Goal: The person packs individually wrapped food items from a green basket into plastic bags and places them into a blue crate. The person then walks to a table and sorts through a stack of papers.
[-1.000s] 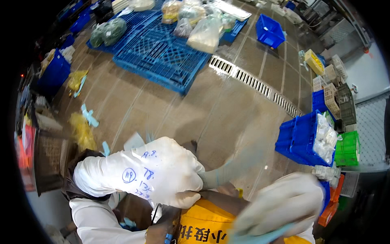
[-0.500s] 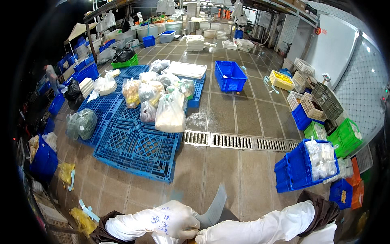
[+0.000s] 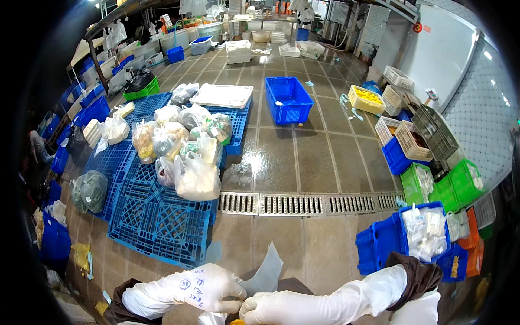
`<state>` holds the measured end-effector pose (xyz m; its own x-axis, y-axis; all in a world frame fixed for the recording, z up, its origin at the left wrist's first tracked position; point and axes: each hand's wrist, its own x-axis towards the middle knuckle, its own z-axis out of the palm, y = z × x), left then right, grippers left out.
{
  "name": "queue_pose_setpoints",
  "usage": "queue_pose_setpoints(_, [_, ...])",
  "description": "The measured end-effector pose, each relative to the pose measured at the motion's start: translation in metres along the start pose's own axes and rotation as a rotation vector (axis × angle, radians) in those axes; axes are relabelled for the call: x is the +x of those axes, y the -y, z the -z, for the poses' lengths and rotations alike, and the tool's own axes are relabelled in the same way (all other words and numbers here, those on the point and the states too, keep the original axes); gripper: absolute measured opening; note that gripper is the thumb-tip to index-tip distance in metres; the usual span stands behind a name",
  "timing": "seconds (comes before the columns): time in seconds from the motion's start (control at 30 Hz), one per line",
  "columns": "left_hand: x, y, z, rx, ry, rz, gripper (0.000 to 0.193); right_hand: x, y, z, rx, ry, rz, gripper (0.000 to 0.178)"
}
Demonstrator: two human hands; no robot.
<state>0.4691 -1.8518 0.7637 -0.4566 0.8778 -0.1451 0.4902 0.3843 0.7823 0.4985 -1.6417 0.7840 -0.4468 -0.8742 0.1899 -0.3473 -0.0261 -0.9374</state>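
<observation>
left grip [image 3: 219, 287] pinches pale sheet [image 3: 265, 275]; right grip [image 3: 265, 309] just beside it, closure cannot be told. white bag [image 3: 196, 180] at right edge of blue pallet [image 3: 162, 222].

Drain: a row of slotted grey metal gratings [image 3: 292, 205] is running crosswise over the floor.
Floor: I am looking down on large rectangular brown-grey tiles [image 3: 327, 235], shining wet beyond the drain and appearing duller on the near side.
Right wall: a smooth white panel [image 3: 439, 57] is standing beside a pale blue-grey patterned wall surface [image 3: 478, 103].
Pallets: flat blue plastic lattice pallets [image 3: 154, 230] are lying to my left.
Far end: I am making out a long pale table [image 3: 276, 21]; large round white tubs [image 3: 181, 38] are standing left of it.
Frame: a dark upright post [image 3: 97, 66] is meeting a dark overhead beam [image 3: 123, 12].
Light: whitish glare is glinting off the wet tiles.
</observation>
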Motion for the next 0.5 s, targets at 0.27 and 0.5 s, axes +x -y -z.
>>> queue_pose_setpoints(0.27, [0.122, 0.072, 0.111, 0.116, 0.100, 0.028, 0.028, 0.022, -0.049, 0.171, 0.139, 0.181, 0.181, 0.009])
queue_pose_setpoints(0.5, [0.252, 0.152, 0.219, 0.110, 0.176, -0.113, 0.018, 0.052, -0.105, 0.344, 0.307, 0.030, -0.013, 0.004])
